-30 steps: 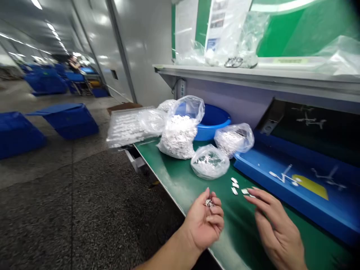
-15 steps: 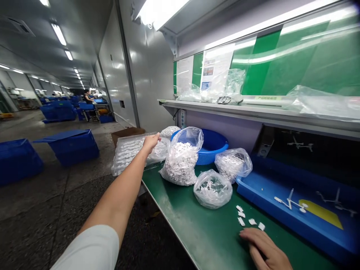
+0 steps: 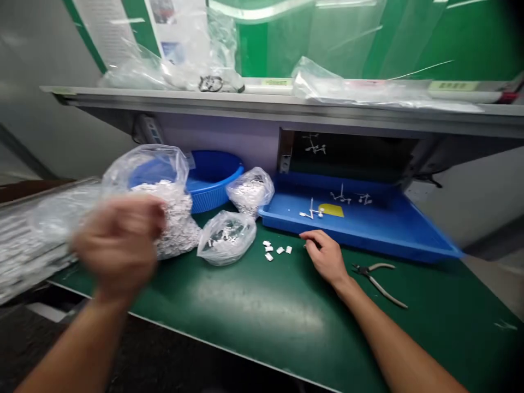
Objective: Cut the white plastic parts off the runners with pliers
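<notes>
My left hand [image 3: 118, 240], smeared by motion, is raised in front of a big clear bag [image 3: 174, 221] full of small white plastic pieces. Its fingers look curled closed; whether anything is in them is hidden. My right hand [image 3: 325, 255] rests on the green table [image 3: 254, 311] with its fingers loosely bent and apart, holding nothing that I can see. Several small white plastic pieces [image 3: 280, 250] lie just left of its fingertips. A pair of side cutters [image 3: 380, 281] with pale handles lies to the right of that hand.
Two smaller open bags [image 3: 227, 240] of white parts stand mid-table, before a round blue basin [image 3: 213, 188]. A shallow blue tray [image 3: 380, 232] at the back right holds white branched sprues [image 3: 313, 212] and a yellow patch. Clear plastic trays [image 3: 36, 240] sit left. A shelf [image 3: 262, 106] overhangs.
My view has swung right. My left hand has come back from the clear plastic trays to in front of the large bag. My right hand still rests by the loose white pieces.
</notes>
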A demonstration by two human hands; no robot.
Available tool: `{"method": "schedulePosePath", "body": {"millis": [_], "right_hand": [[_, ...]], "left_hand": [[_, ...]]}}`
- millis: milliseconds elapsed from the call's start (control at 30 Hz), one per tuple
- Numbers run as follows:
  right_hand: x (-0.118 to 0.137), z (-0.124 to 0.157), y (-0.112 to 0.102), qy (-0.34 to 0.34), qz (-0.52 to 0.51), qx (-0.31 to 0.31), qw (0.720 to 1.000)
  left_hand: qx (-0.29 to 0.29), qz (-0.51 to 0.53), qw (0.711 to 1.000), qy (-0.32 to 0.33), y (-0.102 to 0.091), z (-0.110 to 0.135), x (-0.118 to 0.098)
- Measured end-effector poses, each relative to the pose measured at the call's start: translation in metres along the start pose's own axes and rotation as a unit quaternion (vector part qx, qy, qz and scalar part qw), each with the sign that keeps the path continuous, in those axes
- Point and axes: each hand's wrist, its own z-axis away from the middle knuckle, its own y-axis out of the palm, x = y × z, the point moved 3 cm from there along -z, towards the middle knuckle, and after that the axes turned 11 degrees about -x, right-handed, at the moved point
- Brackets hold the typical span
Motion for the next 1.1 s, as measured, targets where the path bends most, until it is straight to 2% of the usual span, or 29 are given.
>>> {"method": "schedulePosePath", "body": {"millis": [33, 100, 167, 233, 333, 400, 433, 533, 600, 633, 700, 800, 867, 933, 1000, 1100], "right_hand": [[-0.006, -0.001, 0.0, 0.01, 0.019, 0.018, 1.0], [-0.01, 0.001, 0.006, 0.006, 0.041, 0.061, 0.997], [-0.008, 0.005, 0.015, -0.006, 0.05, 0.082, 0.995], [-0.005, 0.006, 0.023, -0.015, 0.06, 0.094, 0.994], [-0.005, 0.001, 0.024, -0.01, 0.07, 0.099, 0.993], [-0.007, -0.005, 0.016, -0.004, 0.068, 0.096, 0.993], [-0.006, -0.009, 0.01, -0.004, 0.063, 0.091, 0.994], [-0.001, -0.018, -0.012, -0.02, 0.022, 0.054, 0.998], [0.004, -0.02, -0.024, -0.032, -0.016, 0.035, 0.999], [0.006, -0.019, -0.029, -0.032, -0.032, 0.032, 0.998], [0.007, -0.015, -0.034, -0.014, -0.054, 0.025, 0.998], [0.005, -0.008, -0.036, 0.012, -0.068, 0.011, 0.998], [0.002, -0.005, -0.034, 0.026, -0.086, 0.017, 0.996], [-0.003, -0.004, -0.032, 0.072, -0.125, 0.012, 0.989], [-0.011, -0.003, -0.03, 0.146, -0.165, 0.005, 0.975], [-0.019, -0.003, -0.026, 0.233, -0.204, 0.018, 0.951]], "left_hand": [[0.069, -0.019, 0.997, -0.028, 0.02, 0.023, 0.02], [0.211, -0.058, 0.972, -0.088, 0.064, 0.061, 0.064], [0.312, -0.141, 0.938, -0.058, 0.104, 0.078, 0.104], [0.352, -0.236, 0.906, 0.016, 0.134, 0.077, 0.134], [0.359, -0.322, 0.873, 0.08, 0.158, 0.065, 0.16], [0.363, -0.337, 0.867, 0.062, 0.166, 0.061, 0.168], [0.376, -0.334, 0.864, 0.026, 0.17, 0.061, 0.17], [0.43, -0.267, 0.846, -0.168, 0.178, 0.071, 0.174], [0.441, -0.187, 0.827, -0.293, 0.181, 0.079, 0.175], [0.44, -0.154, 0.82, -0.332, 0.181, 0.081, 0.176], [0.442, -0.117, 0.809, -0.369, 0.18, 0.085, 0.18], [0.44, -0.099, 0.811, -0.373, 0.177, 0.09, 0.186], [0.418, -0.092, 0.834, -0.348, 0.177, 0.093, 0.187], [0.384, -0.108, 0.873, -0.28, 0.178, 0.095, 0.186], [0.348, -0.148, 0.906, -0.19, 0.18, 0.098, 0.182], [0.326, -0.189, 0.92, -0.106, 0.182, 0.107, 0.18]]}}
